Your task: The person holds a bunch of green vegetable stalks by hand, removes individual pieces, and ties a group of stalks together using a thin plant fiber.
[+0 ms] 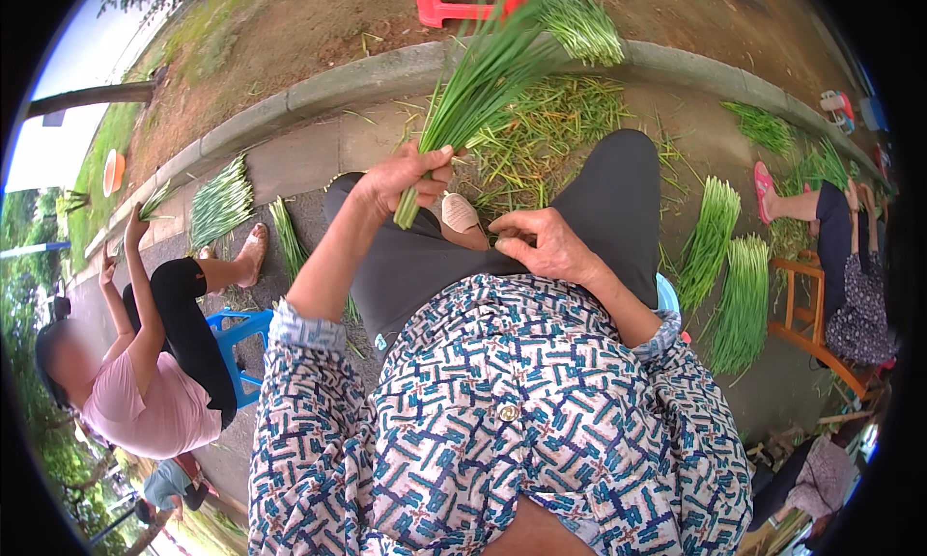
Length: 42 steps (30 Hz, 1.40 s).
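Note:
My left hand (409, 179) is closed around the pale stem ends of a bunch of garlic chives (471, 93). The long green leaves fan up and to the right, slightly blurred, over the kerb. My right hand (547, 246) rests above my lap, fingers bent and a little apart, with nothing visible in it. Beyond my knees, loose green and yellowed leaf scraps (558, 125) litter the pavement. Another bundle of chives (579, 27) lies on the kerb, partly behind the held leaves.
To my right lie two chive bundles (740, 302), near a wooden chair (800, 302). A red plastic stool (434, 9) stands past the concrete kerb (326, 85). At left, a person (156, 397) sits on a blue stool (246, 339) beside more chives (221, 205). Another person (862, 295) sits at far right.

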### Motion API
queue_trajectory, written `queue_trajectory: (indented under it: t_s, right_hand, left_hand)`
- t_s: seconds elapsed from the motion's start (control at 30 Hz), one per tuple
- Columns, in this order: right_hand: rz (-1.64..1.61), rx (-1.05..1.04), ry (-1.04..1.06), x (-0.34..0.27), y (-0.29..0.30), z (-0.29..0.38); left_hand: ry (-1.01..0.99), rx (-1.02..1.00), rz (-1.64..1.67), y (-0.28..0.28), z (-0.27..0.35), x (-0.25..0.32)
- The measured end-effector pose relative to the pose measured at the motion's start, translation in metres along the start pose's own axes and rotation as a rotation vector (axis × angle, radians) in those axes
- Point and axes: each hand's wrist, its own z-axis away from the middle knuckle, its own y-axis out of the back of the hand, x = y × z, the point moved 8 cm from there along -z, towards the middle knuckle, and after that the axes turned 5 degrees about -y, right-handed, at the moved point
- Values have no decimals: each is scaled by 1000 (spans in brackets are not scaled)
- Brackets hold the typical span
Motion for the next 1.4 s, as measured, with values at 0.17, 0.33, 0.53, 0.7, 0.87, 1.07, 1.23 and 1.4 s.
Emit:
queue_trajectory:
  t_s: [0.17, 0.33, 0.53, 0.7, 0.87, 1.07, 1.23, 1.4]
  right_hand:
    - [-481, -85, -73, 11, 3, -20]
    - [-839, -400, -75, -5, -24, -44]
    - [-1182, -392, -57, -34, -31, -57]
    - [-1396, -145, -64, -25, -10, -76]
    - [-1399, -51, -126, -24, -7, -93]
    - [-1379, 124, -31, -30, 28, -111]
    - [-1390, 435, 106, -29, 88, -104]
    - [-1355, 549, 263, -34, 125, -95]
  left_hand:
    - [-151, -80, 272, -46, 42, 3]
    - [-114, -70, 257, -69, 57, -14]
    - [-35, -98, 188, -89, 61, -32]
    - [16, -80, 168, -86, 64, -45]
    - [-1, -67, 123, -73, 70, -40]
    - [-128, 13, -73, -44, 85, -25]
    - [-382, 235, 71, 10, 102, -27]
    - [-337, 642, -152, 29, 96, -46]
